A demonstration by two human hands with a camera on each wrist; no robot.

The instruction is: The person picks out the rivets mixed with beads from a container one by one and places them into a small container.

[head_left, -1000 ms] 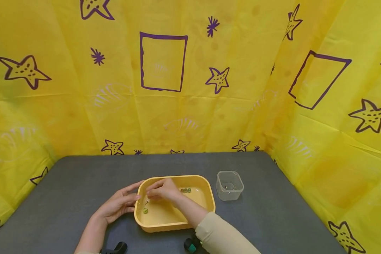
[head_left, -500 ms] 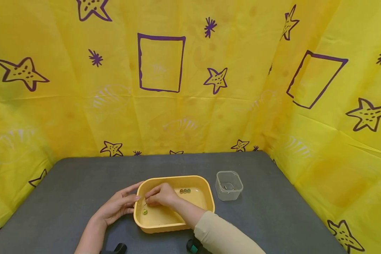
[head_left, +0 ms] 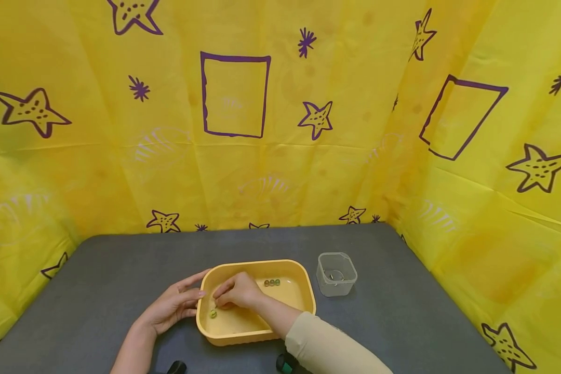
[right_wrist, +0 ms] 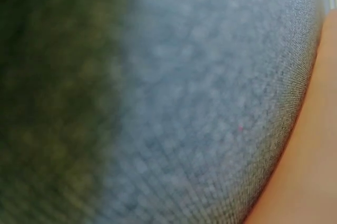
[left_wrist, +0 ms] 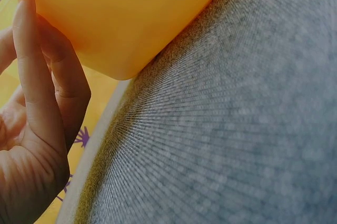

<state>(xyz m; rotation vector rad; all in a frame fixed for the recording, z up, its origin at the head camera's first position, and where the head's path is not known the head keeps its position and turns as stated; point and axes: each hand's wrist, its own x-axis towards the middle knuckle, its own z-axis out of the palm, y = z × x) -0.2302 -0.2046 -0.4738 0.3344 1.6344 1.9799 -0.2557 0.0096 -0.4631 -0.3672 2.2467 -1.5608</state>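
My left hand point(head_left: 170, 306) grips the left side of a yellow plastic tub point(head_left: 257, 337), thumb at the rim and fingers along the outer wall. In the left wrist view the left hand point(left_wrist: 39, 103) touches the tub's wall point(left_wrist: 126, 19). My right hand point(head_left: 237, 292) reaches down inside the tub near its left end, fingertips pinched together at a small thin piece point(head_left: 215, 305), too small to make out. Just in front of those fingertips lies a yellow-green marble point(head_left: 213, 314). Three glass marbles point(head_left: 272, 282) sit in a row by the tub's back wall.
A clear square plastic container point(head_left: 336, 275) stands right of the tub, with a few small metallic pieces at its bottom. Both stand on a dark grey table point(head_left: 383, 322). Yellow patterned cloth point(head_left: 280, 182) hangs behind. Dark objects point(head_left: 285, 363) lie at the front edge.
My right hand has shifted slightly toward the near-left marble, its fingertips now closer to it. The left hand stays at the tub's side. The head view has shifted a little.
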